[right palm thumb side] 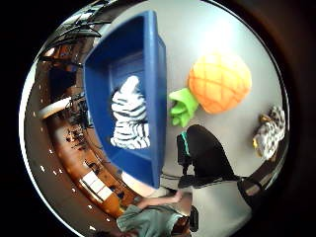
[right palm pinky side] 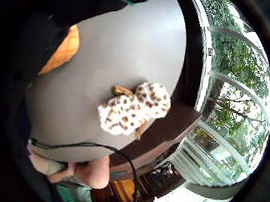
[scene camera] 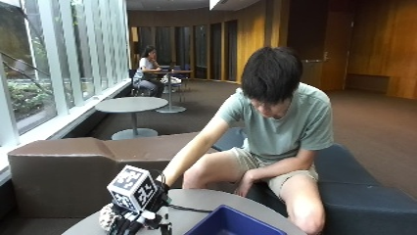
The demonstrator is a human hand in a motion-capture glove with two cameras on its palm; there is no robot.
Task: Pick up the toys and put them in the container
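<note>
Toys of soft plush scattered on grey round tabletop [right palm thumb side: 207,44]: quilted orange pineapple [right palm thumb side: 219,82] beside blue plastic container [right palm thumb side: 159,74] holding striped zebra [right palm thumb side: 129,118], spotted giraffe [right palm pinky side: 134,108] near tabletop edge, gloved right hand [scene camera: 138,220] above it, fingers [right palm thumb side: 207,153] loosely curled, gripping nothing.

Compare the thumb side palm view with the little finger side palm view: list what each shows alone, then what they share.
Thumb side only: the blue container with a striped toy inside it, and the whole orange pineapple toy beside the container. Little finger side only: windows with trees outside. Both: the spotted toy lying on the grey table.
</note>
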